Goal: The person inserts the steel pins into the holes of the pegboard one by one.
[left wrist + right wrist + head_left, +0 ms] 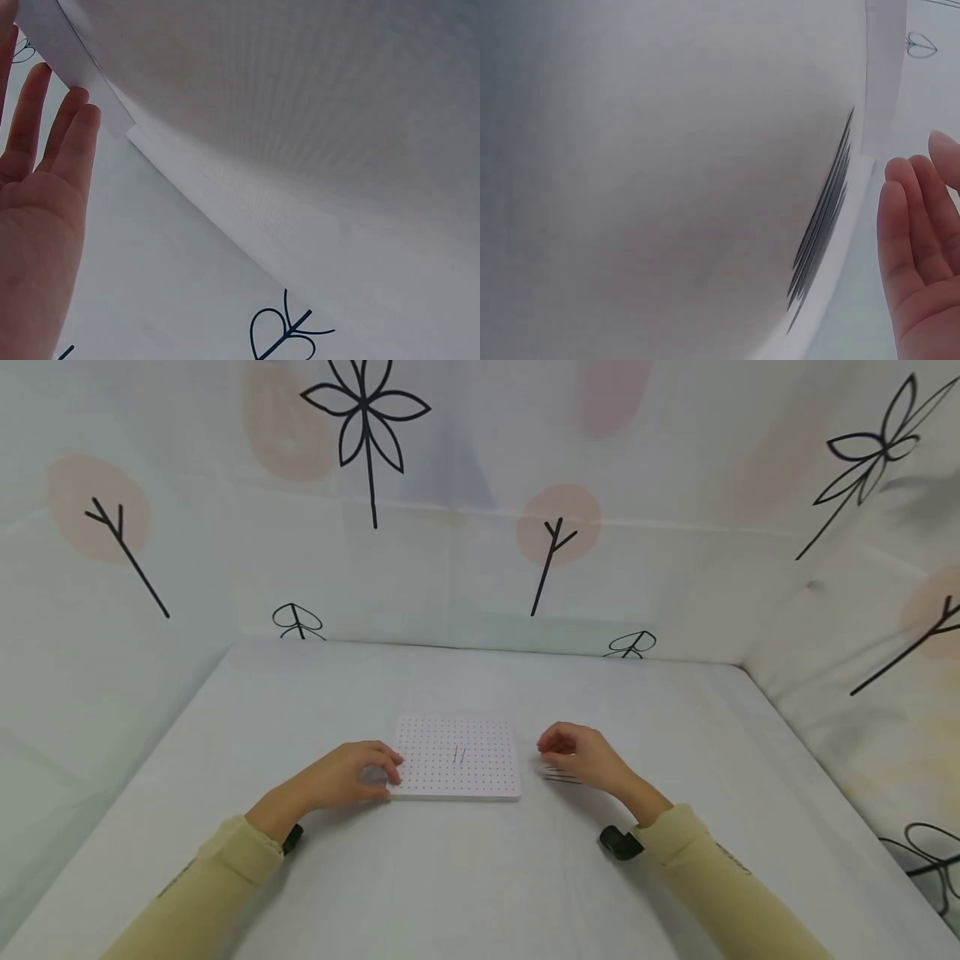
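The board [487, 779] lies on the tabletop [465, 877], the left hand's [341, 777] loosely bent fingers touching its left edge. Two pins [455, 754] show near its middle, seemingly upright. The right hand [590, 757] hovers over the loose pins [823, 210], fingertips close; I can't tell if it pinches one. Picking up seems the step; next calls for aiming at a hole.
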`<state>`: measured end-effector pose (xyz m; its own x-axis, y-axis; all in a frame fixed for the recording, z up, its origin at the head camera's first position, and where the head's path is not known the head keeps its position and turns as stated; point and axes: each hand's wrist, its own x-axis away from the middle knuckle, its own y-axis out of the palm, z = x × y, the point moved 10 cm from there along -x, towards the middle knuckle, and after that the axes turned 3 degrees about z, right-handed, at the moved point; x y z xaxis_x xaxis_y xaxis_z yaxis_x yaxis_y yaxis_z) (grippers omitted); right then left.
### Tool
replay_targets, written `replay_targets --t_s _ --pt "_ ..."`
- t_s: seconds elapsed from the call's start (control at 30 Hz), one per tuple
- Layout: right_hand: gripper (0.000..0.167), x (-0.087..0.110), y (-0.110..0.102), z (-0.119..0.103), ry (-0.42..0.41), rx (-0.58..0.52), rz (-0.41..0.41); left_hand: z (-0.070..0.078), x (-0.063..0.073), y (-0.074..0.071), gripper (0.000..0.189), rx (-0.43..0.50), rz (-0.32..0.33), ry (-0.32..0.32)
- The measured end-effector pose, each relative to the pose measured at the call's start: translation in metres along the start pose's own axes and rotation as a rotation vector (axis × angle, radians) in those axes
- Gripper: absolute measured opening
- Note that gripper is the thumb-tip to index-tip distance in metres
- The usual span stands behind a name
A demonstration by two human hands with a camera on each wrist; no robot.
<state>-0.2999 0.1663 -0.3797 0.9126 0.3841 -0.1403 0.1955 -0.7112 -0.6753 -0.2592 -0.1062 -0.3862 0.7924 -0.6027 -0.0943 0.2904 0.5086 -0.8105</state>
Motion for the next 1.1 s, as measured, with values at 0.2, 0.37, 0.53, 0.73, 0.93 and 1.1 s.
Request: replay_targets --t_s 0.2,0.37,0.53,0.73,0.93,1.1 --pt "0.012 0.002 -0.006 0.008 0.009 0.018 0.004 0.002 0.0 -0.001 0.016 -0.006 -0.005 0.004" --pt "0.013 0.001 -0.01 0.016 0.031 0.037 0.003 0.001 0.0 -0.002 0.017 -0.006 -0.009 0.0" --pt "0.013 -0.002 -0.013 0.022 0.062 0.082 -0.016 0.0 0.0 -0.003 0.017 0.001 -0.008 0.004" --pt "0.012 -0.009 -0.018 0.028 0.067 0.144 -0.038 0.0 -0.001 -0.004 0.016 0.005 -0.008 0.009" --pt "0.011 -0.016 -0.021 0.04 0.102 0.165 -0.086 -0.001 -0.002 -0.004 0.016 0.002 -0.004 0.016" --pt "0.012 -0.019 -0.02 0.043 0.1 0.177 -0.124 -0.001 -0.002 -0.005 0.016 -0.002 0.0 0.026"
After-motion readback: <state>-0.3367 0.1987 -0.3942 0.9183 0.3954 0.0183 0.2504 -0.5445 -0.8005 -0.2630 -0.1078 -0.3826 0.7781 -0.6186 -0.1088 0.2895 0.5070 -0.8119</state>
